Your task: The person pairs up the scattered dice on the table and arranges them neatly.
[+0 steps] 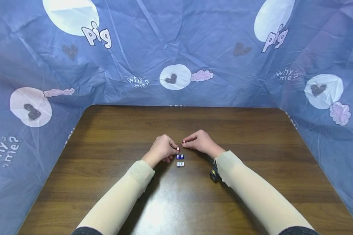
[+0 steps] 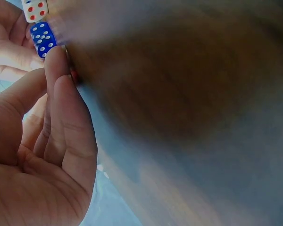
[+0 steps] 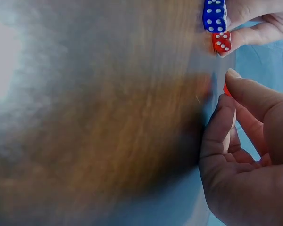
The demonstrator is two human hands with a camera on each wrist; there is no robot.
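Note:
Two white dice (image 1: 180, 164) sit side by side on the table, and two blue dice (image 1: 180, 156) form a row just beyond them. My left hand (image 1: 162, 148) pinches a red die (image 1: 178, 149) at the far side of the blue row. In the right wrist view that red die (image 3: 221, 42) shows its white pips beside a blue die (image 3: 214, 16). To the right and slightly farther off, my right hand (image 1: 200, 142) holds a second red die (image 1: 183, 142) between thumb and fingertips. Fingers mostly cover this die in the right wrist view.
The brown wooden table (image 1: 111, 182) spreads around both hands. A blue patterned cloth (image 1: 153, 42) hangs behind it and along the sides. A small black device (image 1: 214, 174) is at the right wrist.

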